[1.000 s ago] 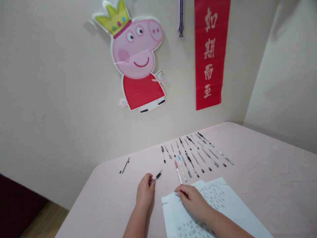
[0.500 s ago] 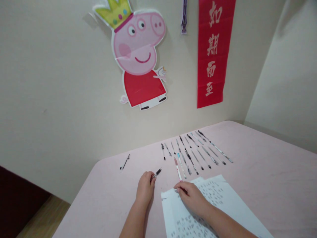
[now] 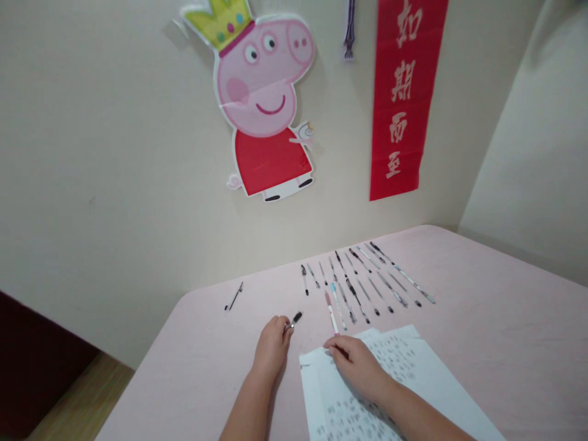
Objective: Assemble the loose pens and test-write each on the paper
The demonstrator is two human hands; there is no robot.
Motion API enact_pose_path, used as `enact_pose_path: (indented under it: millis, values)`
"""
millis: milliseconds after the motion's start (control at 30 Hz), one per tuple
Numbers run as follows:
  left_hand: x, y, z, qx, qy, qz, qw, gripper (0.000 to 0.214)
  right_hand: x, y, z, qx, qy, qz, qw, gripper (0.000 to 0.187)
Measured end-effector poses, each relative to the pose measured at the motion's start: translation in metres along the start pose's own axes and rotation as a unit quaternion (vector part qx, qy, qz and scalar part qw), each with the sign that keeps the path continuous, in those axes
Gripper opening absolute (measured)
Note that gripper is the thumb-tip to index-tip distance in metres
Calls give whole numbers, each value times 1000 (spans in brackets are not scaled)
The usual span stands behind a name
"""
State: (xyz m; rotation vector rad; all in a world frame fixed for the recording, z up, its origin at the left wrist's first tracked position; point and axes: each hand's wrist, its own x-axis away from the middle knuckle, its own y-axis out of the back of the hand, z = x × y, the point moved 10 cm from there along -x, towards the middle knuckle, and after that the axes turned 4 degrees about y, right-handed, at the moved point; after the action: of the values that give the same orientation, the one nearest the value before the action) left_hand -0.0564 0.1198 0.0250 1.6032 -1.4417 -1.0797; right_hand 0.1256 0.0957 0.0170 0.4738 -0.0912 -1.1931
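My left hand is closed around a black pen whose capped end pokes out past my fingers, just above the pink table. My right hand rests on a sheet of white paper covered in handwritten characters, fingers curled at the sheet's top left corner, close to the lower tip of a pink and white pen. Whether the right hand pinches anything is hidden.
Several pens lie side by side in a row beyond the paper. A lone black pen lies apart at the left near the wall. A cartoon pig cutout and a red banner hang on the wall. The table's left edge drops to the floor.
The pen in my left hand has been drawn further into the fingers, so less of it sticks out. The view has shifted slightly; my right hand stays on the paper.
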Motion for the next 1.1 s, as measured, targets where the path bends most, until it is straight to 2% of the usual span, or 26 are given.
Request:
enact_pose_path:
  millis: [300, 700, 933, 1100]
  values:
    - [3, -5, -7, -44, 1, 56, 997, 16, 0, 0, -3, 0, 5, -8, 1000, 24]
    - [6, -3, -7, -28, 16, 88, 996, 27, 0, 1, -4, 3, 10, -17, 1000, 24]
    - [3, -4, -4, -89, 44, 67, 993, 18, -1, 1, -3, 0, 7, -16, 1000, 24]
    - [1, 4, -2, -54, 28, 29, 998, 20, 0, 1, -2, 9, 4, -13, 1000, 24]
